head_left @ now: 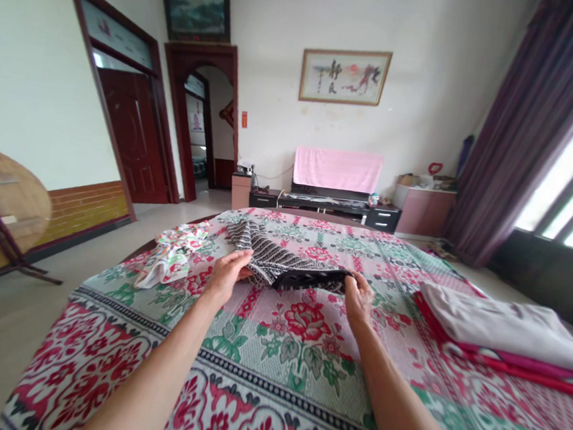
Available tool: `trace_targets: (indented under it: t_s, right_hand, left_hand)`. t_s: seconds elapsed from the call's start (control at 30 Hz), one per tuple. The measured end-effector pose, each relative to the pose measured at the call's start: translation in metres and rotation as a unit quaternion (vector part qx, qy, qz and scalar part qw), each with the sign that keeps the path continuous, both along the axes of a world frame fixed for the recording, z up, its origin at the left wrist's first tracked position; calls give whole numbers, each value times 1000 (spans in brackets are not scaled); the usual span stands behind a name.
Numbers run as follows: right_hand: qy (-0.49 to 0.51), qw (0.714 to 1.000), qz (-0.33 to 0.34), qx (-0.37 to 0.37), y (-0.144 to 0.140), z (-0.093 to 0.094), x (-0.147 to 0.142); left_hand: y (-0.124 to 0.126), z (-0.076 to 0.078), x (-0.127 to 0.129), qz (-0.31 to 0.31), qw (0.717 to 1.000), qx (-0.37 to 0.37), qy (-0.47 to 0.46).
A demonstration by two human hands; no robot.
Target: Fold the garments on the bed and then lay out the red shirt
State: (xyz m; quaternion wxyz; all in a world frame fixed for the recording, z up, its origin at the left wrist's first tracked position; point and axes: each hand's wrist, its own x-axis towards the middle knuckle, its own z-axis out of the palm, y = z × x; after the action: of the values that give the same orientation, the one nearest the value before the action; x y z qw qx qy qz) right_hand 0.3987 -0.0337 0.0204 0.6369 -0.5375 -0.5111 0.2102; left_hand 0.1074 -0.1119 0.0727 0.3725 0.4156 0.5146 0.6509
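Observation:
A black-and-white patterned garment (282, 260) with a black band along its near edge is stretched between my two hands. My left hand (230, 273) pinches its left side, fingers closed on the cloth. At the right end of the black band, my right hand (358, 295) grips the fabric between thumb and fingers. The far part of the garment trails away over the floral cloth (299, 350) that covers the table. What kind of garment it is, I cannot make out. Just left of it lies a crumpled white garment with a colourful print (173, 252).
Folded clothes, grey on top of red (501, 334), lie stacked at the table's right. A round wooden tabletop on folding legs (6, 210) leans at the left wall. Beyond the table stands a low black cabinet (381, 218) below a pink cloth (338, 169). Purple curtains (504, 140) hang at right.

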Motion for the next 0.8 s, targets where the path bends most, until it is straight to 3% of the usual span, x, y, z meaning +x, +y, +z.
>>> trace_targets:
  t_s: [0.1, 0.17, 0.23, 0.37, 0.47, 0.57, 0.8]
  right_hand:
    - [-17, 1000, -22, -12, 7, -9, 2]
    - [-36, 998, -53, -20, 12, -17, 3]
    - [-55, 996, -71, -28, 16, -23, 5]
    - [-86, 993, -70, -50, 19, -26, 8]
    - [-92, 992, -66, -53, 17, -23, 7]
    - [-101, 991, -56, -68, 13, -18, 7]
    - [-175, 982, -30, -65, 13, -21, 7]
  left_hand:
    - [5, -3, 4, -12, 1000, -3, -21]
    - [10, -13, 1, 7, 999, -10, 50]
    - [15, -25, -5, 67, 981, -15, 180]
    - [24, -43, -27, 200, 871, -8, 449]
    - [28, -54, -40, 224, 808, -58, 542]
    - [31, -66, -49, 214, 799, -101, 552]
    - [34, -82, -58, 186, 802, -69, 564]
